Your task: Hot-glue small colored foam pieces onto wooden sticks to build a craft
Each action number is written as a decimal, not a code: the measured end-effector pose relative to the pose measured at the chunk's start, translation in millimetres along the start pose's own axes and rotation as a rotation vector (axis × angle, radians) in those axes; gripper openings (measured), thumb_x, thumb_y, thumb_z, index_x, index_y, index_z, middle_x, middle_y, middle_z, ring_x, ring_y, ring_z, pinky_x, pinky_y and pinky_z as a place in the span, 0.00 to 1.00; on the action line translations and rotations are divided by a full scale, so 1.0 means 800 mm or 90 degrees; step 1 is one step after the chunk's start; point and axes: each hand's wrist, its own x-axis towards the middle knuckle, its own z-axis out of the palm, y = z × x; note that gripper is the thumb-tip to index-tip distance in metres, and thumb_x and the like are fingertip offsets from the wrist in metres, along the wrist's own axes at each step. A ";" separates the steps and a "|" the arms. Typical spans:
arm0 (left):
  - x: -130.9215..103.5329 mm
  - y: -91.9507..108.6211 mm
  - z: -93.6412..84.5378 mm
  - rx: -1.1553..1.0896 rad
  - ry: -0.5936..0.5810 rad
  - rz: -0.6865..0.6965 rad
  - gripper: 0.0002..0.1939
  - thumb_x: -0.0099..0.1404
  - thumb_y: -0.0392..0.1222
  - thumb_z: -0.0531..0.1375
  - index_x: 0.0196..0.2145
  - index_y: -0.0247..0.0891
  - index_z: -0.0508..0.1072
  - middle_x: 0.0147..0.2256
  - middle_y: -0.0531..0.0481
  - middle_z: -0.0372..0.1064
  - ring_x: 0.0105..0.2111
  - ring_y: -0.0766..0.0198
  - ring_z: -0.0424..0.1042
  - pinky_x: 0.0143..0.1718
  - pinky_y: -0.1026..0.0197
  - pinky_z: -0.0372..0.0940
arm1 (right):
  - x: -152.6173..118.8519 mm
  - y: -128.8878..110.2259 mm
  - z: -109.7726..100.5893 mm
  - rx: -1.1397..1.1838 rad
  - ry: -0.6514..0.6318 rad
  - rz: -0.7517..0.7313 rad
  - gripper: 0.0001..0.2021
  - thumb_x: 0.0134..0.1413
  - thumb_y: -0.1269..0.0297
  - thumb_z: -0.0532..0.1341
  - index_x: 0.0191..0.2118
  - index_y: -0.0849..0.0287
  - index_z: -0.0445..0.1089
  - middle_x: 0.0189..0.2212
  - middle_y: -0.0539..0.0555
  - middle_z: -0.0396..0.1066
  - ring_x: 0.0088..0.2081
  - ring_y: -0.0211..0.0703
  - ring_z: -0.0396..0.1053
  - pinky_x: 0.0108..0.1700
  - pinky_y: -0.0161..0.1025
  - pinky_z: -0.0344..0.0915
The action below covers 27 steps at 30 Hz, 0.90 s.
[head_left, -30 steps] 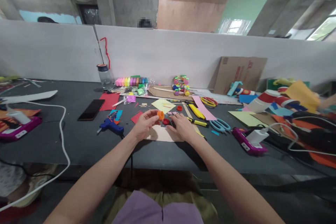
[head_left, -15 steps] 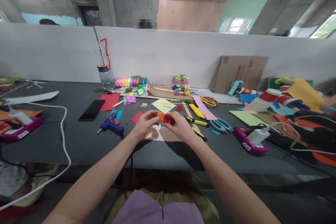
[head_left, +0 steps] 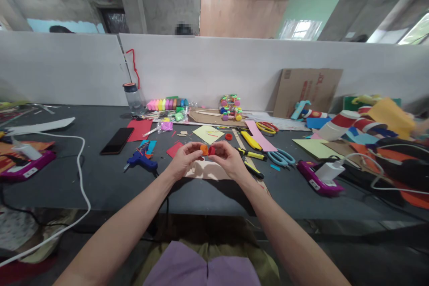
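Between the fingertips of my left hand (head_left: 183, 160) is a small orange bottle cap (head_left: 204, 149). My right hand (head_left: 227, 160) pinches a red bottle cap (head_left: 211, 150) close beside it; whether the two caps touch I cannot tell. Both hands hover over a pale piece of cardboard (head_left: 211, 171), where thin wooden sticks (head_left: 193, 167) show by my left fingers. Another red cap (head_left: 228, 136) lies on the table beyond my right hand. A yellow paper square (head_left: 208, 134) with small sticks on it lies just past my hands.
A blue glue gun (head_left: 142, 161) and a phone (head_left: 117, 140) lie on the left. Yellow utility knives (head_left: 253, 154), blue scissors (head_left: 281, 157) and a purple power strip (head_left: 318, 178) are on the right. Farther back stand a water bottle (head_left: 134, 99) and a colourful small model (head_left: 230, 108).
The red cap in my right hand has turned so that more of its side shows. Both hands stay in nearly the same place.
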 end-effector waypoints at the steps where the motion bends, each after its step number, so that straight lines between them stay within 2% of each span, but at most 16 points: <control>1: 0.000 0.000 0.000 0.006 -0.001 0.001 0.16 0.50 0.41 0.68 0.38 0.35 0.74 0.37 0.47 0.72 0.34 0.65 0.70 0.36 0.61 0.66 | 0.000 -0.001 0.000 -0.023 0.001 -0.015 0.15 0.45 0.62 0.67 0.40 0.58 0.68 0.32 0.52 0.73 0.30 0.39 0.71 0.36 0.39 0.69; 9: -0.002 0.005 0.001 0.080 -0.018 0.011 0.16 0.50 0.43 0.68 0.38 0.35 0.75 0.36 0.46 0.72 0.34 0.63 0.70 0.35 0.61 0.66 | -0.002 -0.009 -0.002 -0.118 -0.008 -0.080 0.12 0.49 0.61 0.65 0.41 0.57 0.71 0.34 0.53 0.72 0.30 0.38 0.69 0.35 0.38 0.68; 27: -0.002 0.002 -0.001 0.105 -0.040 0.023 0.17 0.51 0.43 0.67 0.39 0.36 0.75 0.36 0.46 0.72 0.36 0.62 0.70 0.36 0.60 0.66 | -0.001 -0.005 -0.002 -0.169 -0.009 -0.089 0.13 0.49 0.60 0.65 0.41 0.57 0.72 0.34 0.53 0.71 0.29 0.38 0.67 0.34 0.37 0.67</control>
